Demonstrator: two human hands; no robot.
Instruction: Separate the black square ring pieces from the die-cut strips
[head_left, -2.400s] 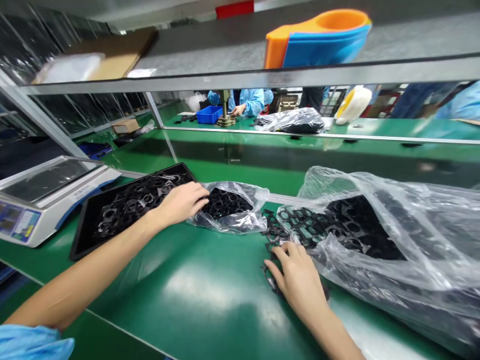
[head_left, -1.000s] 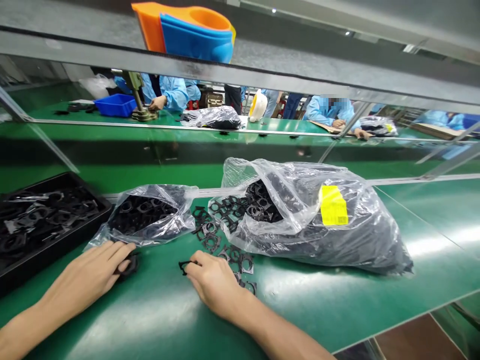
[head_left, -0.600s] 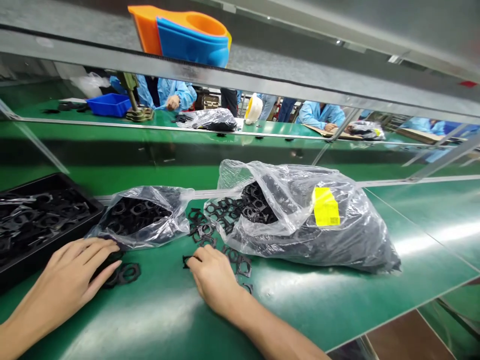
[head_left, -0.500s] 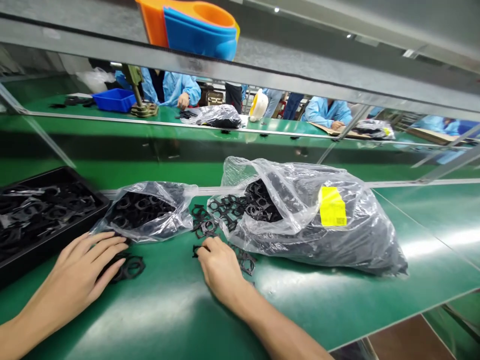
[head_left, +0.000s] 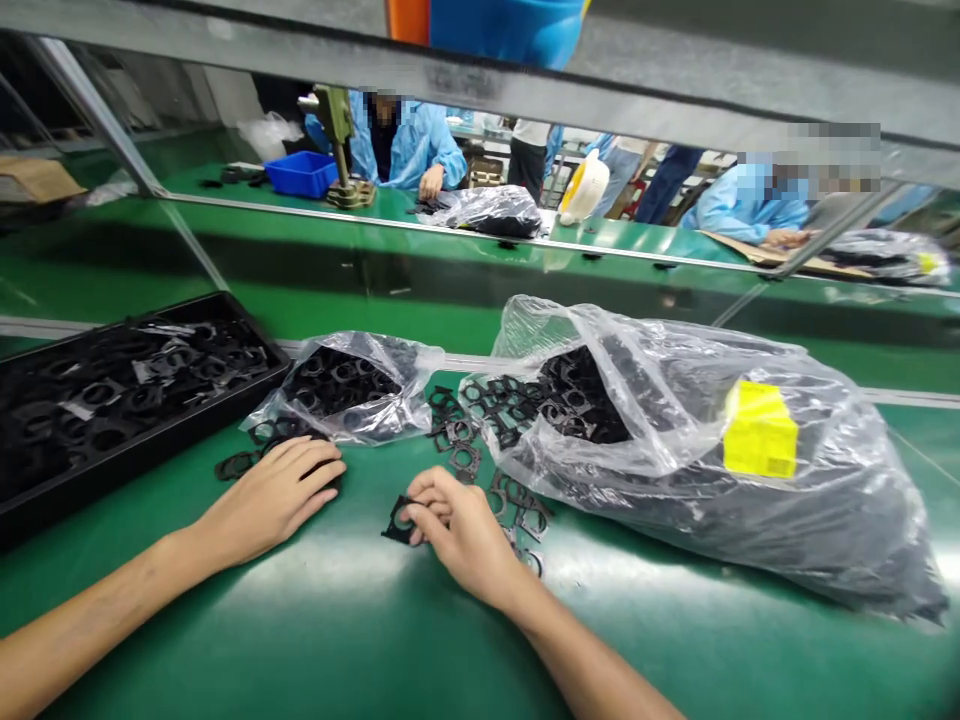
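Observation:
My right hand [head_left: 465, 530] pinches a flat black plastic part with a round hole [head_left: 395, 522] between thumb and fingers, tilted just above the green tabletop. My left hand [head_left: 277, 490] lies palm down with its fingers stretched out over a few similar black parts [head_left: 237, 464], partly covering them. Behind it sits a small clear plastic bag [head_left: 420, 400] with more of these parts showing in its mouth. To the right, a large clear bag [head_left: 675, 500] full of black parts lies on its side, with loose parts [head_left: 525, 505] spilled before its opening.
A long black tray [head_left: 150, 435] heaped with black parts stands at the left. A metal shelf rail [head_left: 637, 125] crosses overhead, holding an orange and blue bin [head_left: 502, 30]. Across the bench, co-workers in blue [head_left: 409, 145] sit near a blue bin [head_left: 301, 174] and a press [head_left: 341, 150].
My right hand has picked up a black part and turned, bringing it into sight. My left hand has shifted over the loose parts. The camera view has swung left.

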